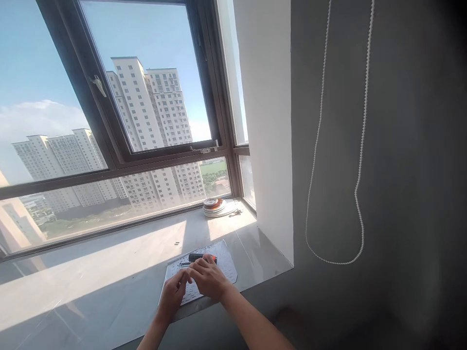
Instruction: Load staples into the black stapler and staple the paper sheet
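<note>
Both hands meet over a printed paper sheet [228,267] on the window sill. My left hand [174,291] is closed, its fingertips pinched near the right hand's fingers. Curled above the sheet, my right hand [207,277] has its fingertips close to the left one's. Whatever the fingers hold is hidden or too small to make out. Just beyond the right hand lies a dark cylinder with an orange end [196,256], partly covered by the fingers. A small thin metallic item [184,265] lies on the paper beside it.
The pale stone sill [120,272] runs along the window, its front edge near my wrists. A stack of round plates or lids [215,208] stands in the far corner, with keys [236,213] beside it. A bead chain [361,209] hangs at the right wall.
</note>
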Demonstrator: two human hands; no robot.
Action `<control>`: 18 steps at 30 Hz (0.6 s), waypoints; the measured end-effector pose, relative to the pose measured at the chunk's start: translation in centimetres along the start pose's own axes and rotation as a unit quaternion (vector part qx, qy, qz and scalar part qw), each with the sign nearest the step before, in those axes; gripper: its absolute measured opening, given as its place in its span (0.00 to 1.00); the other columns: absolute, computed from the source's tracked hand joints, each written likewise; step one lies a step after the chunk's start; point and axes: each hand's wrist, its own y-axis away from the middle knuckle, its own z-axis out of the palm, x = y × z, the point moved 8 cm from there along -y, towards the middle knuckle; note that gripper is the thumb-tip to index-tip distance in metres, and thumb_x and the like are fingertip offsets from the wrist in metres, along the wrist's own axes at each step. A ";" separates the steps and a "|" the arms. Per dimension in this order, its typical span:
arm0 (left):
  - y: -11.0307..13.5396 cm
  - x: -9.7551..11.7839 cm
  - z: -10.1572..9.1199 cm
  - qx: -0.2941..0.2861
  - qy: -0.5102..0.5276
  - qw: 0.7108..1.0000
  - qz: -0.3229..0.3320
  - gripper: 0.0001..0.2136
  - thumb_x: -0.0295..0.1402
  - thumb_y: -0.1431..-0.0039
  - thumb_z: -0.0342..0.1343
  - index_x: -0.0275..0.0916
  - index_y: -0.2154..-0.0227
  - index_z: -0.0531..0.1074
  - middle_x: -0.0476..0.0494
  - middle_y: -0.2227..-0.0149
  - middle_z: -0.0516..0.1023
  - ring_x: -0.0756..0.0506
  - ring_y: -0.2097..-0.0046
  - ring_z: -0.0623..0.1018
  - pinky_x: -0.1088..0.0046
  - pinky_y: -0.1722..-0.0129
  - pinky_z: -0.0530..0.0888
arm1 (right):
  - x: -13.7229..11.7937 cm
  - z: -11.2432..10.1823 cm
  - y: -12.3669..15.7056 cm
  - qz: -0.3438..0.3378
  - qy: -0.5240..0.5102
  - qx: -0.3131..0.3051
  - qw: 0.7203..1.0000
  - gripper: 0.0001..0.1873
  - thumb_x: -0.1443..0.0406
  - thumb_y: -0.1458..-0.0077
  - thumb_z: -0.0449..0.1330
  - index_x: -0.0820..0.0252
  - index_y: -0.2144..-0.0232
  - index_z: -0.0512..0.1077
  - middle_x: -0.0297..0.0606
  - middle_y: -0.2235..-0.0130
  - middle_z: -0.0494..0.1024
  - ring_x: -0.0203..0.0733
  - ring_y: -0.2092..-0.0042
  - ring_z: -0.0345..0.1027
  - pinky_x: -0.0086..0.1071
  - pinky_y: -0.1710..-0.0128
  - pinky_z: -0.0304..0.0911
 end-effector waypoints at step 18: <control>0.2 0.2 -0.5 0.040 0.000 0.999 0.016 0.19 0.42 0.29 0.49 0.40 0.72 0.76 0.47 0.74 0.77 0.48 0.73 0.75 0.76 0.72 0.70 | 0.0 -1.2 -0.1 0.055 0.022 0.066 0.996 0.08 0.69 0.30 0.52 0.59 0.57 0.71 0.39 0.60 0.81 0.43 0.60 0.70 0.41 0.52 0.55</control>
